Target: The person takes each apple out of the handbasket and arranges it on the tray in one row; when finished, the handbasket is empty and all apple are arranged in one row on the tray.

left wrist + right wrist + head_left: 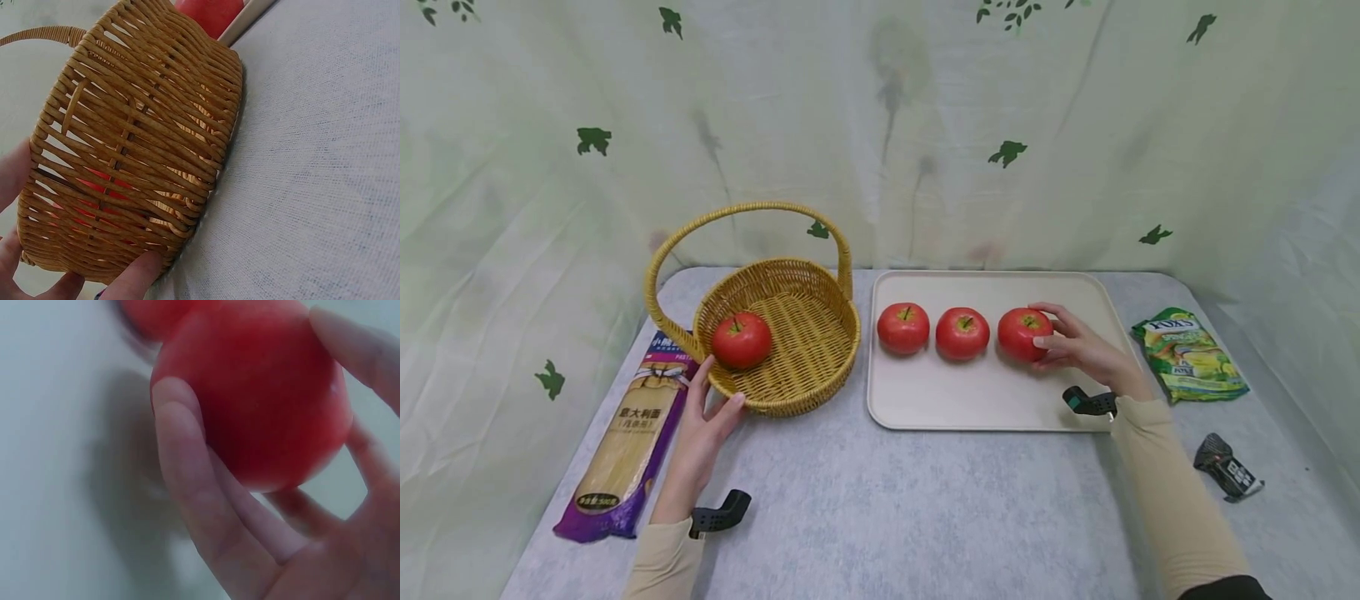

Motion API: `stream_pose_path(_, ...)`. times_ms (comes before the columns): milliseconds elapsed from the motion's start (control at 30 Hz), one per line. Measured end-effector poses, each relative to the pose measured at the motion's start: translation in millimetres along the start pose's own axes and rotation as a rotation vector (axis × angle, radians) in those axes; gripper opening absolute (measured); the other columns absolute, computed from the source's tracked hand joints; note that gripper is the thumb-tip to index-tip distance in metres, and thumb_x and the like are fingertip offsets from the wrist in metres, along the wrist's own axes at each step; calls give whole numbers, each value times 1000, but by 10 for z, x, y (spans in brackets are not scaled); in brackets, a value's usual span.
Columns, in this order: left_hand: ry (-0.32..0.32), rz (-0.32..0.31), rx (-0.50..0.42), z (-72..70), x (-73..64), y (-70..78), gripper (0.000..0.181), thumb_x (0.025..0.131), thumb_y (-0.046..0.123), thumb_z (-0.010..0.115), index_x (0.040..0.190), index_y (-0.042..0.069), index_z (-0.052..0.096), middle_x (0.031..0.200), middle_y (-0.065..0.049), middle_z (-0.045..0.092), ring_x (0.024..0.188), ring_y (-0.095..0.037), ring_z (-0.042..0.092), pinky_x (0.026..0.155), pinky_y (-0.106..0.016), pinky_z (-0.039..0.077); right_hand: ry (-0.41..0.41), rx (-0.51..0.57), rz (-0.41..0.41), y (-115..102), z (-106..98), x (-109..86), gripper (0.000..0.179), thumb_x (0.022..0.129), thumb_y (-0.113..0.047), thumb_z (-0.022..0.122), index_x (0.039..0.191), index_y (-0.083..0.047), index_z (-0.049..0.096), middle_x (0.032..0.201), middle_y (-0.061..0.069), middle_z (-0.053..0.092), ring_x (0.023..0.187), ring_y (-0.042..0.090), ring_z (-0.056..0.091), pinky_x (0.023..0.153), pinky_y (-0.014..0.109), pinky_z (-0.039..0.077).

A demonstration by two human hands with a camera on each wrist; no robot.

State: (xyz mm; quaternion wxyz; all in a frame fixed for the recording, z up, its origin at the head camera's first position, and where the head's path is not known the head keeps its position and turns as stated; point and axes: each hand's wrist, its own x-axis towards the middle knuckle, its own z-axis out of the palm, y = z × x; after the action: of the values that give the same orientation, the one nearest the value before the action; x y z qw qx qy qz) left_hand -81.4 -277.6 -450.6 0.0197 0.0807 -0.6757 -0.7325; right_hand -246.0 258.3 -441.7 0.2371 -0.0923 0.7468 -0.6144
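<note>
My right hand grips a red apple at the right of a row on the cream tray. In the right wrist view, fingers curve round this apple; whether it touches the tray is unclear. Two more apples, one in the middle and one on the left, sit on the tray. My left hand holds the near left side of a yellow wicker basket, its fingers against the woven wall. Inside the basket lies another apple.
A purple pasta packet lies left of the basket, partly beneath my left hand. Right of the tray are a green snack bag and a small black packet. The basket's tall handle arches up behind it. A leaf-patterned curtain borders the table.
</note>
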Motion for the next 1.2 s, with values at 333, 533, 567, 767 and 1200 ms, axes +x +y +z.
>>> stream_pose_path(333,-5,-3,0,5,12,-1,77,98,11,55,155,28,6,159,-4,-9,140,-39,13,99,-30,41,-19,-8,70,-7,-19,39,66,95,-19,60,148,-21,21,147,26,19,89,35,67,80,42,55)
stream_pose_path(533,-4,2,1,4,12,4,76,98,11,55,155,28,7,159,-4,-8,140,-39,14,100,-33,39,-17,-86,20,-119,-33,18,68,96,-22,59,151,-16,19,152,21,17,87,31,68,79,39,56)
stream_pose_path(567,-5,2,1,3,11,4,76,98,11,55,155,28,7,159,-4,-8,140,-39,14,100,-33,39,-8,-102,-1,-140,-31,15,68,96,-22,59,151,-15,19,152,20,18,86,29,68,78,37,56)
stream_pose_path(767,-6,3,-4,-7,-3,-11,76,98,10,54,155,27,6,159,-4,-8,140,-39,13,99,-30,41,32,-143,-117,-300,62,23,61,96,-18,58,148,-12,27,149,17,29,91,29,64,79,35,56)
stream_pose_path(1200,0,10,-5,-14,-4,-20,76,98,10,55,155,26,7,159,-5,-6,141,-38,12,102,-36,38,-124,-53,-245,-679,740,374,50,93,-6,58,140,-10,41,139,19,42,111,40,55,89,41,52)
